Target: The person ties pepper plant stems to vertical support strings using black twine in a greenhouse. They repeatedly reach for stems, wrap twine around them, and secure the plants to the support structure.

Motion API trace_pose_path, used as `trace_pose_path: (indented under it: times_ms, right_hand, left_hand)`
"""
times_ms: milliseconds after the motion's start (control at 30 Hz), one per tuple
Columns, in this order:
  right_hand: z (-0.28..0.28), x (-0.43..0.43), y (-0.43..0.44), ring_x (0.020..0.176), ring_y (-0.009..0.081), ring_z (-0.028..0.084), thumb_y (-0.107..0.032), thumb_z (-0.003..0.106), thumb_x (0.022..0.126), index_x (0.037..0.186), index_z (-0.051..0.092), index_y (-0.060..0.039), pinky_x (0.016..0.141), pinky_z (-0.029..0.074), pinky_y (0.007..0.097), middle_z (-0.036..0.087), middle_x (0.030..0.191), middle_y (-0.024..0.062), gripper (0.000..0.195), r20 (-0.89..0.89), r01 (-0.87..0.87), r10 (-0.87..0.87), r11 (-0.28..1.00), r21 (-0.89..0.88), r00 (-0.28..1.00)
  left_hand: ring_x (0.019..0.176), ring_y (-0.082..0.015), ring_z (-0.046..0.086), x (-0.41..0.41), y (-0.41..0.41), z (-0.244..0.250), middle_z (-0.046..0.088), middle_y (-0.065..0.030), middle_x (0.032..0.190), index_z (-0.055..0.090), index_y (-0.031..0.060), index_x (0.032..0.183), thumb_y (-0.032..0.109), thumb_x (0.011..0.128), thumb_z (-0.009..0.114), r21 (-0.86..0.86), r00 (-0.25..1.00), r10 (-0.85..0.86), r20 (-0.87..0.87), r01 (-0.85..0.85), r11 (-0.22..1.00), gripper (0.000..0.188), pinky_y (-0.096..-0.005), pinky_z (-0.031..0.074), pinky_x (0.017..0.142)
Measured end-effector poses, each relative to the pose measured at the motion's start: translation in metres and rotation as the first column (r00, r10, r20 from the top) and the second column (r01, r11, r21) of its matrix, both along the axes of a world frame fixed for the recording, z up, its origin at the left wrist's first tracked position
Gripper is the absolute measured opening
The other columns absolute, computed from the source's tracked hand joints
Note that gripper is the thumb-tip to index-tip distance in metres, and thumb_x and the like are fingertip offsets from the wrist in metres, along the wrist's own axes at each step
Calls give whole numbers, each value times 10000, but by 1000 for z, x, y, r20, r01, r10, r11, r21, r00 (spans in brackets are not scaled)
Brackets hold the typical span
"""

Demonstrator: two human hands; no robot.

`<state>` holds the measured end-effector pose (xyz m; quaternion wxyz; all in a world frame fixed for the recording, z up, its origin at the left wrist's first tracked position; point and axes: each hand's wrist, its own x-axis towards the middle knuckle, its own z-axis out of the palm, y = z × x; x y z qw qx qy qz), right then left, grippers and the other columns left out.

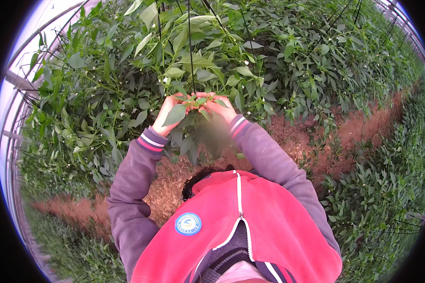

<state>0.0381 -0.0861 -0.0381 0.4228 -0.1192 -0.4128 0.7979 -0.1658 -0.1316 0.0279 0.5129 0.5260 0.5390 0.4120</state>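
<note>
Both my hands meet at a leafy pepper plant shoot [198, 102] in the middle of the view. My left hand [171, 111] is on the shoot's left side, partly behind a broad leaf [176, 114]. On the other side, my right hand [219, 106] has its fingers curled at the same stems. A dark string [190, 46] runs down from above to the point between my hands. Leaves hide most of the fingertips, so the exact grip is not visible.
Dense pepper plants [304, 56] with small white flowers stand in front and to both sides. Reddish soil [287, 136] forms a path under me, with another plant row [379, 201] at the lower right. Greenhouse frame pipes [21, 80] curve at the left.
</note>
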Motion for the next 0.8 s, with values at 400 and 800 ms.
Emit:
trace_pose_path:
  times_ms: [400, 800]
  right_hand:
    - [-48, -25, 12, 1115, 223, 656, -138, 649, 982, 1220, 586, -58, 946, 539, 325, 647, 1291, 117, 259, -332, -340, 257, 914, -222, 907]
    - [-30, -30, -29, 986, 292, 712, -32, 572, 977, 1055, 538, 5, 854, 600, 366, 672, 1094, 198, 92, -215, -54, -122, 745, -665, 969]
  left_hand:
    - [1016, -138, 613, 9, 3, 26, 604, -28, 1084, 599, -7, 1161, -37, 958, 579, 149, 959, -264, -103, 278, 949, 207, -260, 540, 773]
    - [998, -145, 610, 32, -10, 71, 673, -81, 1115, 607, -22, 1237, 68, 1035, 546, 270, 892, 42, -450, 91, 959, 229, -281, 475, 904]
